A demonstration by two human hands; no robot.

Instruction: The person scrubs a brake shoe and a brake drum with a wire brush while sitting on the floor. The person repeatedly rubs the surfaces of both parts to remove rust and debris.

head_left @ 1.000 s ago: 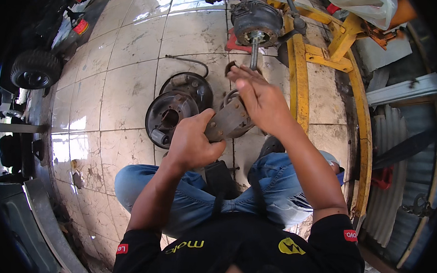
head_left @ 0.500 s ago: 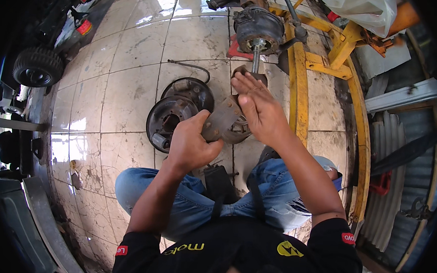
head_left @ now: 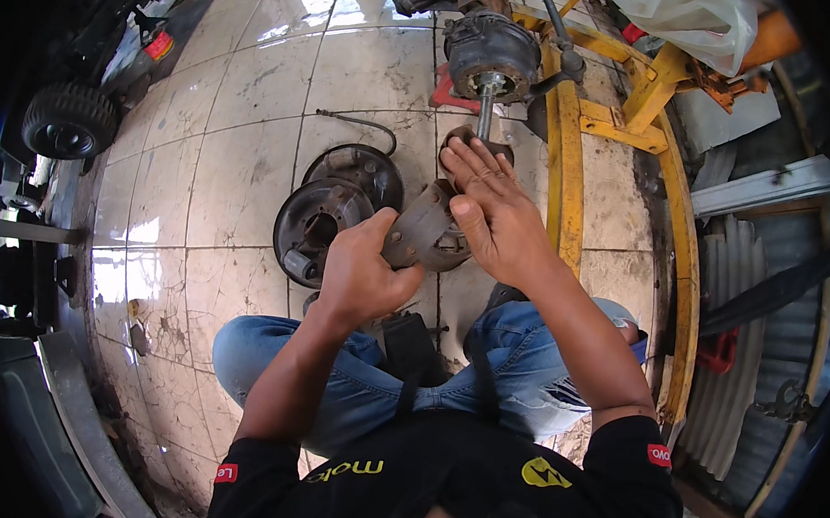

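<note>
In my left hand is a curved brake shoe with a worn brown lining and rivet holes, its near end gripped between thumb and fingers. My right hand lies flat with its fingers stretched forward and thumb apart, palm down at the shoe's right side. Its fingertips cover part of a dark curved metal piece around the lower end of a shaft. Whether the palm touches either part is hidden. Left of the shoe, two round black brake backing plates overlap on the tiles.
Ahead stands a dark hub assembly with a bright steel shaft pointing at me. A yellow metal frame runs along the right. A hose curls from the plates. At far left is a vehicle wheel. My crossed legs are in front.
The right hand's fingers have spread slightly over the parts, and the brake shoe has turned a little. The left hand keeps its hold. The whole view has shifted slightly.
</note>
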